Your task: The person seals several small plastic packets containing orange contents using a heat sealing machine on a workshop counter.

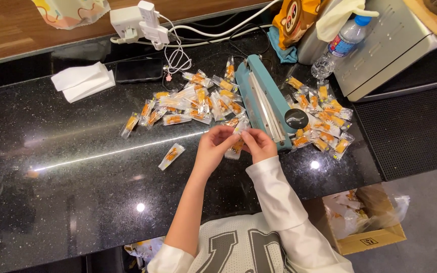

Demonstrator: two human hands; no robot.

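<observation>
My left hand (216,145) and my right hand (259,143) meet over the black counter (77,177) and pinch one small clear candy packet (236,148) with an orange sweet inside, holding it between them. Just right of my hands lies a teal heat sealer (264,98) with a black round knob (296,119). A heap of similar packets (193,103) lies to the left of the sealer, and another heap (324,121) to its right. One lone packet (171,156) rests on the counter left of my left hand.
Folded white tissues (83,81) and a dark phone (138,69) lie at the back left. A white power strip with cables (140,23), a plastic water bottle (341,43) and a grey machine (395,40) stand behind. A cardboard box (365,220) sits on the floor at right.
</observation>
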